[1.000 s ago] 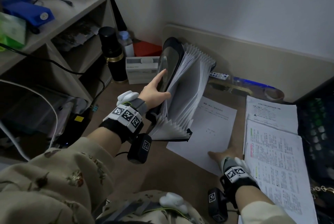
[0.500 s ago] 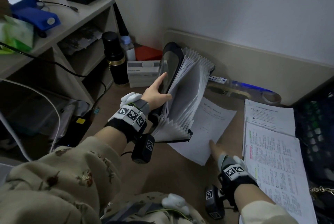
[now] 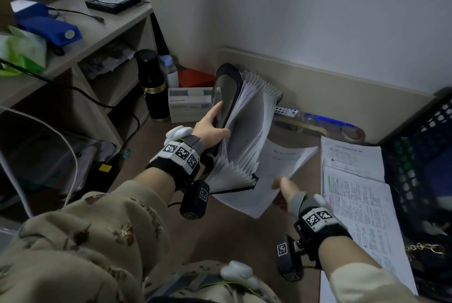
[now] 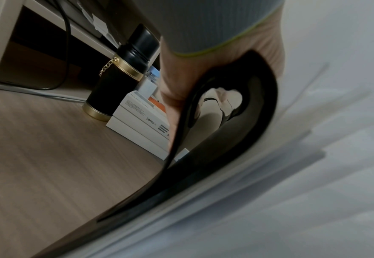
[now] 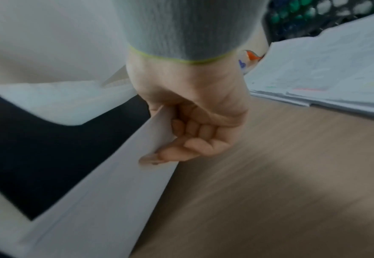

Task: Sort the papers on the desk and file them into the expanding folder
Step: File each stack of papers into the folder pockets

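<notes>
A black expanding folder (image 3: pixel 247 129) stands fanned open at the middle of the desk, its grey pockets spread. My left hand (image 3: pixel 213 129) grips its black front cover (image 4: pixel 214 139) with the thumb on top. My right hand (image 3: pixel 283 190) pinches the near edge of a white printed sheet (image 3: pixel 276 168), lifted off the desk just right of the folder. In the right wrist view the fingers (image 5: pixel 188 137) curl under the sheet (image 5: pixel 106 200). More printed papers (image 3: pixel 354 195) lie in stacks at the right.
A black flask (image 3: pixel 152 87), a white box (image 3: pixel 189 104) and a small bottle stand behind the folder. Shelves (image 3: pixel 80 41) with cables rise at the left. A dark mesh basket (image 3: pixel 420 156) sits at the right edge. A blue-lit strip (image 3: pixel 322 123) runs along the back board.
My right hand went from pressing flat on the sheet to pinching its near edge and lifting it off the desk. My left hand kept holding the folder open.
</notes>
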Tool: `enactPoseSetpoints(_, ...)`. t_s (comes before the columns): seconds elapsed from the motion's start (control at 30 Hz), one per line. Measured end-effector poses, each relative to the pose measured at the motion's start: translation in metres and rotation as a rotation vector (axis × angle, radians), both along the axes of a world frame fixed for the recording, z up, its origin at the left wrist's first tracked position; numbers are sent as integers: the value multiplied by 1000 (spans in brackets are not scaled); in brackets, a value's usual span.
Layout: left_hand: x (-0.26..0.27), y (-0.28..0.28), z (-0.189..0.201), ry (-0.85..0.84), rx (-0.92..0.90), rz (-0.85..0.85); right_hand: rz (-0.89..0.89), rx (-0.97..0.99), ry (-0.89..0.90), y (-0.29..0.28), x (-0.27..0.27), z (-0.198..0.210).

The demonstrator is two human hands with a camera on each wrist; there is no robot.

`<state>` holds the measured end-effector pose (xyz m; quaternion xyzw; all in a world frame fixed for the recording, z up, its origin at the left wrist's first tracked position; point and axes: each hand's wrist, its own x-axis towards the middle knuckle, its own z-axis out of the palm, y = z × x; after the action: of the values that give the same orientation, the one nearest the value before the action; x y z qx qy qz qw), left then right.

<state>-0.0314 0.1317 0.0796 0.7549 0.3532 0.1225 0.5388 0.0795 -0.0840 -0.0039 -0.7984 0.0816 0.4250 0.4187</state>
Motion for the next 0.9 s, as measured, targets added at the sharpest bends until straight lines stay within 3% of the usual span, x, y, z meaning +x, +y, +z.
enactPoseSetpoints(0.27, -1, 2, 1, -3, -13, -7, 43, -84, -93, -1, 3, -16)
enactPoseSetpoints(0.63, -3, 1, 4, 0, -26, -13, 86, -67, -594, 14, -3, 78)
enactPoseSetpoints(0.8, -4, -3, 6, 8, -18, -18, 122, -192, -932, 21, 1, 121)
enactPoseSetpoints(0.9, -3, -5, 8, 1, -25, -17, 82, -194, -1049, 23, 6, 139)
